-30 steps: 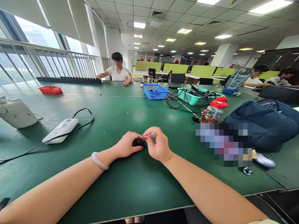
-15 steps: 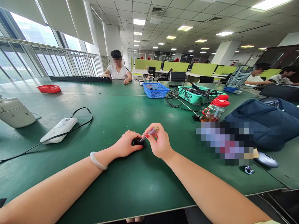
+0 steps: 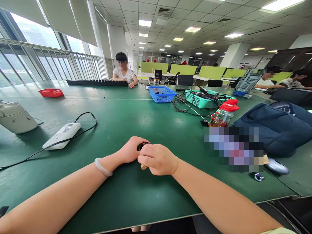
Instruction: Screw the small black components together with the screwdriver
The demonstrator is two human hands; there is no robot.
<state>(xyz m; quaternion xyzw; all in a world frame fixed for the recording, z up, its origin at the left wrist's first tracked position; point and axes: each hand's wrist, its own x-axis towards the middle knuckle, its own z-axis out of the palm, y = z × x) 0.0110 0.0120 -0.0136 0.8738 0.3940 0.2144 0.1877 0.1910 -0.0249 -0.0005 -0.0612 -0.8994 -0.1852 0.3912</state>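
Observation:
My left hand (image 3: 130, 150) rests on the green table (image 3: 151, 123) with its fingers curled round a small black part (image 3: 142, 145), mostly hidden. My right hand (image 3: 158, 159) lies knuckles up just right of it, fingers closed on a small screwdriver; only the tool's tan end (image 3: 143, 167) sticks out below the fist. The two hands touch over the black part. A pale bangle (image 3: 102, 167) sits on my left wrist.
A white device with a black cable (image 3: 62, 135) and a white kettle (image 3: 14, 117) lie left. Blue basket (image 3: 162, 94), green basket of cables (image 3: 203, 100), red-lidded jar (image 3: 223, 115) and a navy bag (image 3: 273, 128) stand right. Other people sit at the far side and right.
My right hand has turned over, from holding the screwdriver tip-down at the black part to a fist with the handle end pointing toward me. The far person's long black keyboard slid right.

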